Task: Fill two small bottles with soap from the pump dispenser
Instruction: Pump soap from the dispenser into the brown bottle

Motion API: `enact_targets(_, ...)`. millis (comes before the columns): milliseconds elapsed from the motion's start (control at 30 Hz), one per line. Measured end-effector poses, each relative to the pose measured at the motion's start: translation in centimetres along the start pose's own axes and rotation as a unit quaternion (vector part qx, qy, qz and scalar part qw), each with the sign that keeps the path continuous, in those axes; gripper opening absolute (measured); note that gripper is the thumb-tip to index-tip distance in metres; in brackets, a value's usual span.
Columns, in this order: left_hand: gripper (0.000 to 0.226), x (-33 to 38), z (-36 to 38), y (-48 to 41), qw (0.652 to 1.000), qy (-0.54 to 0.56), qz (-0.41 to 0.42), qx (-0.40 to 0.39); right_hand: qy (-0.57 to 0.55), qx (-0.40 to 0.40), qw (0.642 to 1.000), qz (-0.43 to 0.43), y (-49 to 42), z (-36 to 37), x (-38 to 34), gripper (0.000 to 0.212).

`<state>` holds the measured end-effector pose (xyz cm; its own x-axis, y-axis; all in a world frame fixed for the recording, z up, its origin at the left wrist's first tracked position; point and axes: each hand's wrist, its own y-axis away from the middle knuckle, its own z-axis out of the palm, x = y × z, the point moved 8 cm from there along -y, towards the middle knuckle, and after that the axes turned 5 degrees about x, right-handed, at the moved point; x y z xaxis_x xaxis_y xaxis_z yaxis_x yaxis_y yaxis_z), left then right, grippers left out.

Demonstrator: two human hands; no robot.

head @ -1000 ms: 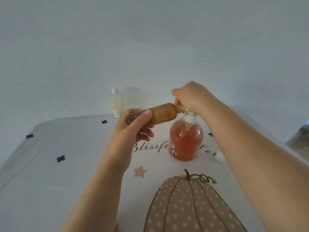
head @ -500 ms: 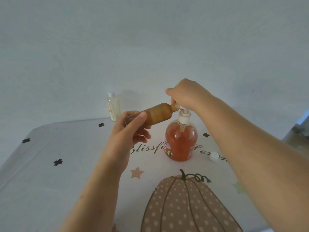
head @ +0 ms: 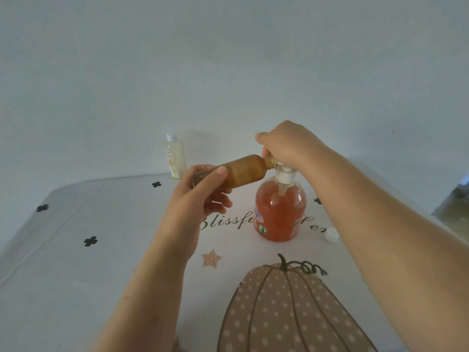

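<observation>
A pump dispenser [head: 279,212] of orange soap stands on the table, its white pump collar showing. My right hand [head: 286,146] covers the pump head from above, fingers curled over it. My left hand [head: 200,196] grips a small brown bottle [head: 243,171], held nearly level, its open mouth up against the pump spout under my right hand. A second small bottle [head: 175,156], pale yellow with a white cap, stands upright at the table's far edge by the wall. A white cap [head: 331,235] lies on the cloth right of the dispenser.
The table wears a white cloth [head: 76,262] printed with black clovers, a star, lettering and a large spotted pumpkin [head: 286,313]. A plain wall rises just behind the table. The table's right edge drops off near my right forearm.
My right hand has gone down with the pump head, and the brown bottle's mouth stays at the spout. The view shifted slightly.
</observation>
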<state>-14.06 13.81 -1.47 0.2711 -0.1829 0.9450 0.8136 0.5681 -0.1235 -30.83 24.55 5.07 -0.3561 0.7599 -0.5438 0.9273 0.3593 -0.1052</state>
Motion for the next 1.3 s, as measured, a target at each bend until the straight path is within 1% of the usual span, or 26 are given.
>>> enact_targets(333,0.032,0.1,0.0,0.1,1.0,0.005,0.004,0.0,-0.002,0.011,1.0,-0.003,0.3,-0.2,-0.1,0.037)
enact_targets(467,0.036,0.4,0.2,0.3,1.0,0.005,0.013,-0.005,0.027,0.021,0.999,-0.015,0.2,-1.4,-0.7,0.037)
enact_targets(567,0.033,0.5,0.2,0.3,1.0,0.006,0.02,-0.004,0.038,0.02,0.999,-0.014,0.1,-1.5,-0.7,0.037)
enact_targets(833,0.033,0.4,0.3,0.3,1.0,0.007,0.015,-0.005,-0.028,0.019,0.999,-0.005,0.2,-1.3,-0.3,0.037)
enact_targets(933,0.034,0.3,0.4,0.2,1.0,0.004,0.015,-0.005,-0.046,0.003,0.999,0.006,0.0,-0.7,-0.1,0.036)
enact_targets(1067,0.032,0.2,0.0,0.0,1.0,-0.003,0.017,0.006,-0.011,-0.019,1.0,0.011,-0.2,0.4,0.1,0.033)
enact_targets(1300,0.031,0.2,0.0,0.0,1.0,-0.005,0.017,0.009,-0.007,-0.011,1.0,0.005,-0.2,0.3,0.1,0.029)
